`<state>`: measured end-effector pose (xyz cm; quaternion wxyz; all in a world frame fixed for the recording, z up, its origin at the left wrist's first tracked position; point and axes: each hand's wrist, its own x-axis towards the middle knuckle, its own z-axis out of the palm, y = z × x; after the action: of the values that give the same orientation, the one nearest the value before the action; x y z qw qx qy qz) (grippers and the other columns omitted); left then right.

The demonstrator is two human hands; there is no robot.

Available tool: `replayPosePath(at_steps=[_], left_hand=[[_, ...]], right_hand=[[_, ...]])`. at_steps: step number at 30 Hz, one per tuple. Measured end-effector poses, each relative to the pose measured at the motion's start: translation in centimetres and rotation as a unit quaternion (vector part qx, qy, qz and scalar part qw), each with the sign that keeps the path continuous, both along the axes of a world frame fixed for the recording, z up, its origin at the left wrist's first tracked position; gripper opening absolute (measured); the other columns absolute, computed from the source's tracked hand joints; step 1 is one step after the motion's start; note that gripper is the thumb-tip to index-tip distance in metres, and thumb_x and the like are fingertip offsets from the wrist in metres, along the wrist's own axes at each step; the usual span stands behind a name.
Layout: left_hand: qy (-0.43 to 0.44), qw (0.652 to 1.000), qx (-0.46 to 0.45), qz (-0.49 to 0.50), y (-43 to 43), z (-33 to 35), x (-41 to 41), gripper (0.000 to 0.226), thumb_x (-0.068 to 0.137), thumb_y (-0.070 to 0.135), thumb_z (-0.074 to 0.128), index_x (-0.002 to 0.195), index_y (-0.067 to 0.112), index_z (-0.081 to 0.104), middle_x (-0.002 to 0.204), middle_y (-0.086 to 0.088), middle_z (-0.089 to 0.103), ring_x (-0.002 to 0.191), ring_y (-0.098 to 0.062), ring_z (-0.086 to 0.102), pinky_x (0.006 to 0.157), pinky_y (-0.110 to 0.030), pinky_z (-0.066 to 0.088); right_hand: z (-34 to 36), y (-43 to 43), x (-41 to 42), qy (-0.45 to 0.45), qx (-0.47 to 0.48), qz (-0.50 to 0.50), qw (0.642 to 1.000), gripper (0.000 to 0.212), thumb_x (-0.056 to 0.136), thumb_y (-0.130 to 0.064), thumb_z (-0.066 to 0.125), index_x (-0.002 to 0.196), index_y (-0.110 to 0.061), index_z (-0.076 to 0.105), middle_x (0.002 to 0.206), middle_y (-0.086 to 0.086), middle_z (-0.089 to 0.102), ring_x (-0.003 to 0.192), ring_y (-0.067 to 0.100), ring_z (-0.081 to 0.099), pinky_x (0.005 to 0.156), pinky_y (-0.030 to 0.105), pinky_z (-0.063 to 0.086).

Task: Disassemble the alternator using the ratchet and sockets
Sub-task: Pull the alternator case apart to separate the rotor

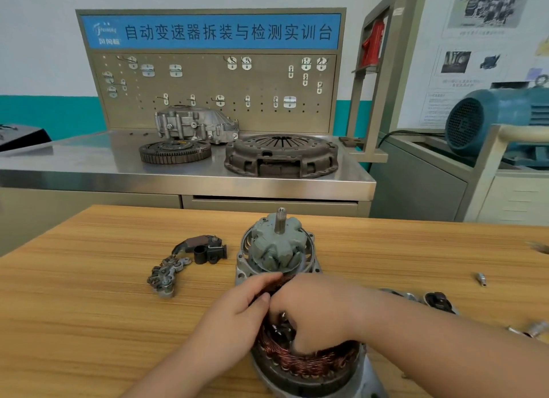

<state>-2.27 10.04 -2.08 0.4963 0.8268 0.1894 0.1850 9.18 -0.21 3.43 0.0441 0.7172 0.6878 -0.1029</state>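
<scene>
Gripping the stator from both sides, the left hand curls over the far-left rim of the copper windings, thumb pressed in. The right hand hooks its fingers down inside the ring.

The stator sits at the near edge of the wooden counter, seated in a pale housing half.

Judged step: freeing the stator from that housing. The next move calls for an even, straight lift that does not snag the wire.

The windings are reddish-brown, tightly bundled, with no breaks visible.

Just behind, the rotor stands upright in the other housing half, threaded shaft up. The hands hide whether the two assemblies touch.

The rectifier and brush holder lie to the left.
</scene>
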Motion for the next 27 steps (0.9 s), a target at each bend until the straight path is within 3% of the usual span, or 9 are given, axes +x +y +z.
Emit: replayPosePath(at_steps=[3, 6, 9, 13, 15, 19, 23, 27], left_hand=[[-0.014, 0.998, -0.053, 0.015, 0.4, -0.1, -0.3, 0.039, 0.102, 0.007, 0.041, 0.119, 0.039, 0.055, 0.113, 0.022, 0.070, 0.117, 0.000, 0.057, 0.103, -0.025, 0.042], [-0.017, 0.998, -0.063, 0.026, 0.7, -0.3, -0.5, 0.029, 0.103, 0.018, 0.042, 0.118, 0.037, 0.058, 0.110, 0.020, 0.071, 0.111, -0.002, 0.062, 0.102, -0.033, 0.046], [-0.025, 0.997, -0.069, 0.012, 0.7, -0.4, -0.6, 0.026, 0.101, 0.016, 0.045, 0.117, 0.030, 0.059, 0.105, 0.018, 0.073, 0.104, -0.001, 0.065, 0.089, -0.021, 0.049], [-0.034, 0.995, -0.095, -0.001, 0.2, -0.3, -0.7, 0.026, 0.098, 0.008, 0.049, 0.115, 0.023, 0.062, 0.106, 0.015, 0.074, 0.101, -0.001, 0.067, 0.074, -0.009, 0.049], [-0.042, 0.993, -0.111, 0.001, 0.0, -0.3, -0.8, 0.027, 0.098, 0.006, 0.048, 0.112, 0.022, 0.064, 0.104, 0.013, 0.074, 0.096, 0.000, 0.068, 0.070, -0.007, 0.049], [-0.034, 0.995, -0.094, 0.025, -0.3, -0.4, -0.7, 0.024, 0.094, 0.009, 0.058, 0.108, 0.027, 0.066, 0.103, 0.020, 0.072, 0.096, 0.005, 0.066, 0.072, -0.009, 0.051], [0.006, 0.996, -0.083, 0.037, -0.8, -0.4, -0.7, 0.026, 0.090, 0.011, 0.065, 0.106, 0.031, 0.067, 0.099, 0.010, 0.073, 0.090, -0.005, 0.070, 0.080, -0.030, 0.059], [0.039, 0.996, -0.041, 0.066, -0.9, 0.0, -0.8, 0.025, 0.089, 0.017, 0.066, 0.102, 0.038, 0.066, 0.097, 0.013, 0.071, 0.087, -0.003, 0.068, 0.084, -0.035, 0.058]], right_hand=[[1.0, -0.1, 0.8, 0.096, -0.008, -0.049, 0.994, 0.020, 0.084, -0.034, 0.072, 0.100, -0.022, 0.069, 0.063, -0.011, 0.060, 0.048, -0.003, 0.049, 0.053, 0.016, 0.039], [0.8, 0.1, 0.8, 0.166, -0.061, -0.082, 0.981, 0.018, 0.094, -0.027, 0.062, 0.103, -0.013, 0.066, 0.059, -0.006, 0.065, 0.035, -0.002, 0.051, 0.047, 0.015, 0.046], [0.6, 0.6, 0.6, 0.192, -0.018, -0.122, 0.974, 0.021, 0.099, -0.022, 0.055, 0.096, -0.006, 0.067, 0.073, 0.001, 0.073, 0.038, 0.001, 0.054, 0.043, 0.012, 0.045], [2.9, 0.2, 1.5, 0.241, 0.054, -0.146, 0.958, 0.022, 0.100, -0.021, 0.053, 0.083, -0.011, 0.063, 0.055, -0.006, 0.065, 0.040, 0.002, 0.058, 0.045, 0.015, 0.049], [4.8, -0.4, 2.5, 0.328, 0.100, -0.162, 0.925, 0.022, 0.100, -0.016, 0.054, 0.081, -0.009, 0.063, 0.053, -0.003, 0.065, 0.043, 0.007, 0.061, 0.045, 0.019, 0.051], [8.0, -2.6, 6.0, 0.484, 0.273, -0.224, 0.801, 0.018, 0.093, -0.018, 0.062, 0.079, -0.007, 0.063, 0.056, 0.006, 0.065, 0.046, 0.016, 0.063, 0.044, 0.022, 0.052], [6.1, -3.9, 11.3, 0.422, 0.346, -0.348, 0.762, 0.022, 0.089, -0.013, 0.068, 0.073, -0.009, 0.053, 0.062, 0.006, 0.066, 0.050, 0.016, 0.065, 0.044, 0.021, 0.052], [0.5, -3.8, 15.4, 0.374, 0.268, -0.480, 0.747, 0.012, 0.091, -0.001, 0.063, 0.094, -0.005, 0.052, 0.075, 0.016, 0.067, 0.050, 0.018, 0.063, 0.043, 0.025, 0.054]])
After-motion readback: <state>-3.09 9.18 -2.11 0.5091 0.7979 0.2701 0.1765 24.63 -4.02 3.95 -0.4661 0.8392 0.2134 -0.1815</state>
